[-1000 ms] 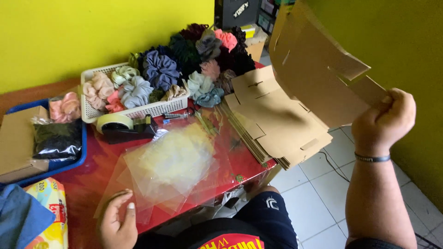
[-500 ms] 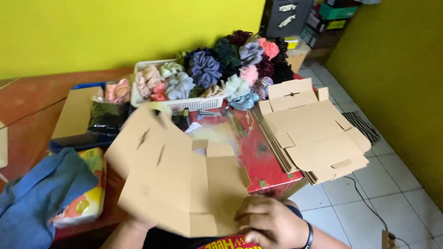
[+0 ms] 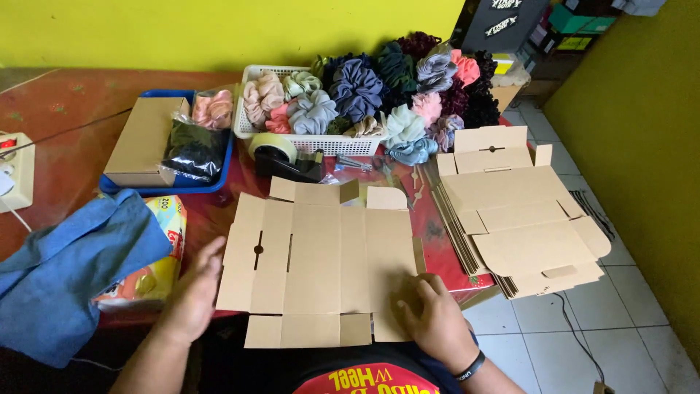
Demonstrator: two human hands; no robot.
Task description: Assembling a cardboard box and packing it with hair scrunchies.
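A flat, unfolded brown cardboard box blank lies on the red table in front of me. My left hand rests open against the blank's left edge. Fingers spread, my right hand presses down on the blank's lower right corner. Neither hand grips anything. A stack of the same flat blanks sits to the right, overhanging the table edge.
A white basket heaped with coloured scrunchies stands at the back. A tape dispenser is just behind the blank. A blue tray holds a brown box and bagged items. Blue cloth lies at left, with a power strip beyond it.
The blank held up at the right one second ago was brought over and laid flat on the table. Both hands now rest on its edges.
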